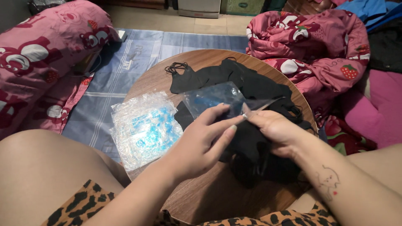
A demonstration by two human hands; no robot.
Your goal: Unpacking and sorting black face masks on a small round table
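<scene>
Knees in leopard-print fabric (79, 205) frame the near edge of the round wooden worktop (201, 192), so the work sits close in the lap. Left hand (201, 146) is half open, its fingers stretched forward with the thumb and forefinger touching the edge of a clear plastic bag (215, 98). Right hand (274, 129) is pinched shut on that bag's corner, thumb against fingertips, apparently so the two hands can tease its mouth apart above the worktop. Beneath and beyond the hands lies a heap of black garments (247, 88) with thin straps, spread over the middle and right of the worktop. Just left of the hands a stack of clear plastic bags (144, 129) with blue print lies flat, within easy reach. Beyond the worktop spread a blue checked mat (138, 54), a pink cartoon-print pillow (42, 58) to the left and a crumpled red blanket (310, 46) to the right.
</scene>
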